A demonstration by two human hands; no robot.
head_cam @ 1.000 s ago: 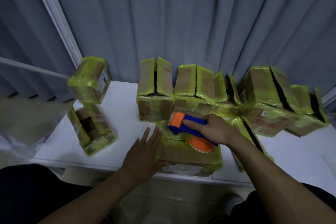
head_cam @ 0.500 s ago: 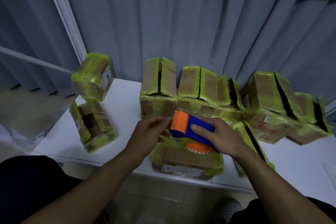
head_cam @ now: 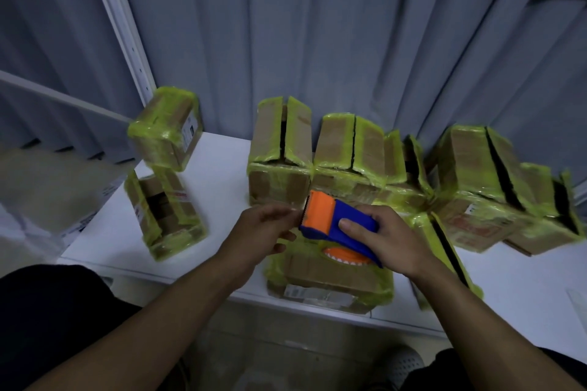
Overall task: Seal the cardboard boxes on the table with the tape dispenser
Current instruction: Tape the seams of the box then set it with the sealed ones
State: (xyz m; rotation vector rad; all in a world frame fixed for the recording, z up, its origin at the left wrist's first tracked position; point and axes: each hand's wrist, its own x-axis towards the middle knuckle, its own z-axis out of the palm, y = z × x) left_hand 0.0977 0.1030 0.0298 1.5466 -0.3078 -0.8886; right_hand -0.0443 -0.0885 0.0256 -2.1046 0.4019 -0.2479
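above the white table [head_cam: 222, 168] by grey curtains [head_cam: 317, 41], right hand [head_cam: 390, 241] grips the tape dispenser [head_cam: 347, 214], left hand [head_cam: 263, 232] pinches its front.

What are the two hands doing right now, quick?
Left hand: fingers curled at the orange front of the tape dispenser; whether they pinch anything cannot be told.
Right hand: closed, gripping the tape dispenser.

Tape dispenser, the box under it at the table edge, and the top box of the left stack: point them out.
tape dispenser [head_cam: 319, 212]: head view, its orange front end.
box under the dispenser [head_cam: 317, 270]: head view, bare cardboard of its near face.
top box of the left stack [head_cam: 166, 132]: head view, its brown cardboard face.
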